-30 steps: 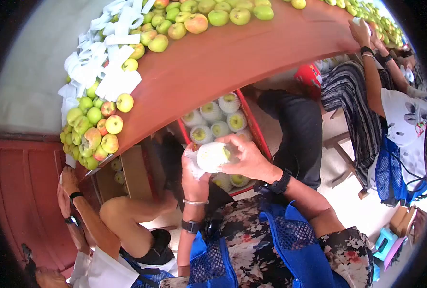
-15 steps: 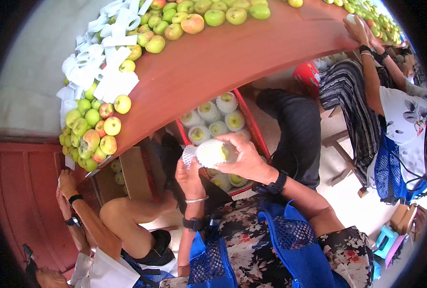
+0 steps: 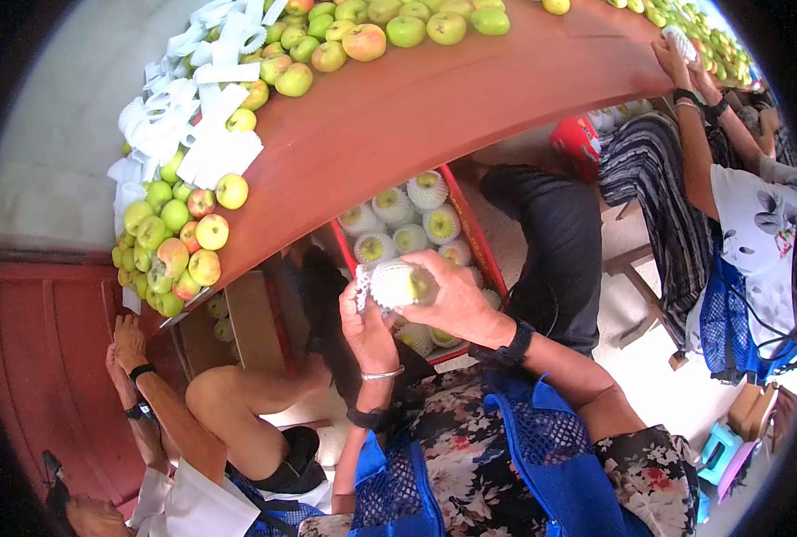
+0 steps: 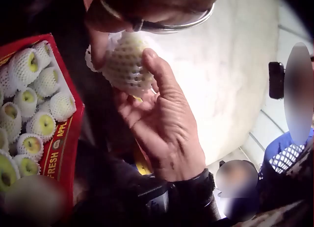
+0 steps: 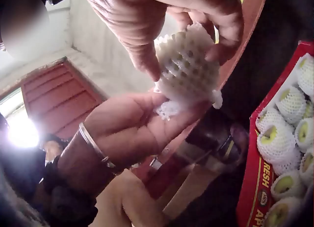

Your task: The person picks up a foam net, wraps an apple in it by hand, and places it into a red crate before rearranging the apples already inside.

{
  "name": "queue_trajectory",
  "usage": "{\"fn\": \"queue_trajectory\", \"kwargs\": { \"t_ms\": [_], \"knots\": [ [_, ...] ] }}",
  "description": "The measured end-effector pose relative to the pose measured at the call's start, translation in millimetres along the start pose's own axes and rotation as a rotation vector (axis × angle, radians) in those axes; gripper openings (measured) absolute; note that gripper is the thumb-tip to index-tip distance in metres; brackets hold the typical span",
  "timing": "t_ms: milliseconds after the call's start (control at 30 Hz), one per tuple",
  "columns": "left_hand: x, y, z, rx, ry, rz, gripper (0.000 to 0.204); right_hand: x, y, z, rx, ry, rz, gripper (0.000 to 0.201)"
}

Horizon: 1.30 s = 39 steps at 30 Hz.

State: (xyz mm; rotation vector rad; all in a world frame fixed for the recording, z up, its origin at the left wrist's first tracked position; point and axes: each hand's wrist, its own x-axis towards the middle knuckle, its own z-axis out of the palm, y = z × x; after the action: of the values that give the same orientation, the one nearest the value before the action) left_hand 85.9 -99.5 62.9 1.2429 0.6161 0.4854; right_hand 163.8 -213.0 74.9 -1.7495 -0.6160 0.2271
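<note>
My right hand (image 3: pixel 461 300) grips a pale green apple (image 3: pixel 419 286) in a white foam net (image 3: pixel 388 285), thumb and fingers round its sides. In the right wrist view the net (image 5: pixel 189 65) covers most of the apple, with its ragged lower end against my left hand. That left hand (image 5: pixel 132 124), with a silver bracelet at the wrist, lies palm up under the net and pinches its loose edge between thumb and fingers. In the left wrist view the right hand (image 4: pixel 164 114) has its thumb along the netted apple. Below the hands stands a red box (image 3: pixel 452 192) of netted apples.
A red-brown table (image 3: pixel 416 116) curves in front, bearing piled bare apples (image 3: pixel 170 242) and a heap of white foam nets (image 3: pixel 179 116). One person (image 3: pixel 179 501) sits to the left, and another (image 3: pixel 743 215) handles a netted apple at the right. An open carton (image 3: pixel 251 322) stands under the table.
The left hand drew down and away from the apple, then came back up under the net's loose end. The net now stretches out flatter at that end. The right hand has kept its hold.
</note>
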Motion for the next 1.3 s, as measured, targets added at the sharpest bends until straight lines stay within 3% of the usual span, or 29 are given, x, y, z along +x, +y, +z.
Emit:
{"fn": "queue_trajectory", "kwargs": {
  "t_ms": [100,200,300,333,433,500,600,700,767,833,900,1067,1167,1300],
  "knots": [
    [1.2,12.5,-0.9,-0.209,-0.086,-0.143,0.028,2.3,-3.1,-6.6,0.142,-0.078,0.067,0.054],
    [1.2,9.9,-7.2,-0.375,-0.201,-0.150,0.038,3.5,-6.2,-10.7,0.118,-0.165,0.086,0.053],
    [-0.9,-1.2,-5.5,0.135,-0.259,0.142,0.048,-1.0,-5.1,0.6,-0.024,-0.089,0.055,0.052],
    [-0.8,-3.9,-3.6,0.033,-0.227,0.072,0.054,-1.8,-5.8,3.1,-0.090,-0.059,0.022,0.052],
    [-0.5,-7.8,5.1,-0.008,-0.251,0.160,0.060,-1.5,-7.0,6.6,-0.229,-0.006,-0.034,0.052],
    [1.4,-9.1,5.3,-0.029,-0.218,0.059,0.065,0.2,-6.2,6.0,-0.244,-0.022,-0.013,0.053],
    [6.8,-11.4,0.6,-0.186,-0.207,-0.049,0.065,2.7,-13.5,-1.0,-0.303,-0.124,-0.136,0.056],
    [10.7,2.2,-14.9,-0.430,-0.271,-0.235,0.061,12.5,-12.5,-28.2,0.182,-0.245,0.145,0.057],
    [8.5,8.5,-20.7,-0.476,-0.341,-0.268,0.065,20.9,14.6,-35.2,0.309,-0.103,0.129,0.048],
    [7.1,10.7,-18.7,-0.615,-0.427,-0.297,0.069,19.9,32.1,-27.1,0.290,-0.258,0.293,0.040],
    [7.1,7.3,-19.6,-0.619,-0.436,-0.303,0.072,13.0,13.0,-18.7,0.608,-0.449,0.384,0.038],
    [7.9,10.7,-23.4,-0.577,-0.389,-0.335,0.064,6.6,10.8,-4.7,0.444,-0.312,0.301,0.028],
    [9.8,17.5,-21.3,-0.217,-0.383,-0.293,0.069,1.8,18.3,2.2,0.459,-0.141,0.234,0.025],
    [9.2,12.5,-19.1,-0.039,-0.340,-0.303,0.068,-1.0,30.9,3.7,0.185,-0.092,0.124,0.022]
  ]
}}
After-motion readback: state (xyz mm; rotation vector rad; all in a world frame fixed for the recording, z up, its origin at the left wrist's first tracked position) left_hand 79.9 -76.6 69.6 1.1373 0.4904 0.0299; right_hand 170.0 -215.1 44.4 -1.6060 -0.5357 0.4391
